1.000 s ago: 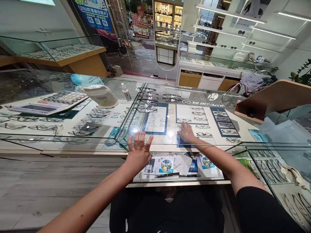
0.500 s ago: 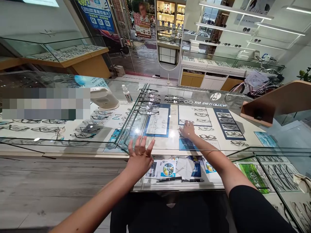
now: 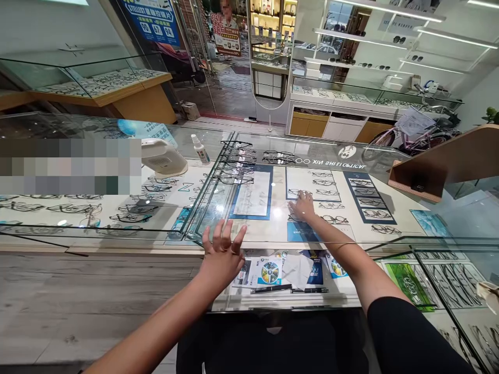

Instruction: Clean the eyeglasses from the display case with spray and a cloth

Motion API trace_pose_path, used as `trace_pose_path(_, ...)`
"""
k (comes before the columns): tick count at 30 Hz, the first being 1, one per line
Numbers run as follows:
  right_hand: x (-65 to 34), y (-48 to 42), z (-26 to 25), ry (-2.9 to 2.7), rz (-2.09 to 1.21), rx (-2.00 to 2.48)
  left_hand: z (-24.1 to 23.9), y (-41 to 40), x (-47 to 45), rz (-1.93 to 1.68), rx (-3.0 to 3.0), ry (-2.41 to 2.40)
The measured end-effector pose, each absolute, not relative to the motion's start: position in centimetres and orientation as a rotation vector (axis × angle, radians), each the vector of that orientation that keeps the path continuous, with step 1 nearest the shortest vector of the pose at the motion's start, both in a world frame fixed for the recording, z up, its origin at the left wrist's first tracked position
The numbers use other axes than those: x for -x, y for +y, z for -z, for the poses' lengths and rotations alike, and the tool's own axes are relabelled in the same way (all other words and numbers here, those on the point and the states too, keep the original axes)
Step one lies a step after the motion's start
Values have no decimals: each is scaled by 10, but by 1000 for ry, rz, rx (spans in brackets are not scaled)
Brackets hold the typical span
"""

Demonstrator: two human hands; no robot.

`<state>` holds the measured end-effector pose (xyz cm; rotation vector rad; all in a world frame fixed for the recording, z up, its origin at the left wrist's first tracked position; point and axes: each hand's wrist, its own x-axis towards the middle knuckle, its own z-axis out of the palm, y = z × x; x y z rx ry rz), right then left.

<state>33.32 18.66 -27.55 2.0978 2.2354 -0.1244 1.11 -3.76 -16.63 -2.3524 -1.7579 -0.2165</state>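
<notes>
I am at a glass display counter [image 3: 273,156] with rows of eyeglass frames inside. My right hand [image 3: 302,205] reaches into the case below the glass top, fingers spread flat over a pair of glasses [image 3: 298,194] on a white display mat [image 3: 312,183]. A blue card [image 3: 302,232] lies under my right wrist. Near the case's front edge, my left hand [image 3: 221,250] hovers with its fingers apart and nothing in it. Just right of that hand are printed leaflets [image 3: 265,271], a white cloth [image 3: 297,270] and a pen [image 3: 271,288].
A white device [image 3: 161,158] and a small spray bottle [image 3: 200,149] stand on the glass to the left. More glasses [image 3: 236,162] sit in a row at the case's middle. A wooden shelf [image 3: 448,161] juts in at the right. Another glass case [image 3: 456,280] lies right.
My right hand has slid farther into the case, from the blue card to the glasses on the white mat. My left hand has stayed near the front edge.
</notes>
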Motion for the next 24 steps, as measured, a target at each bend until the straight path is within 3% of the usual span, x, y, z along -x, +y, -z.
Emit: trace_pose_path(24,-346,185,268,2331,253,-1973,181,-36,-9,345,2299,-1703)
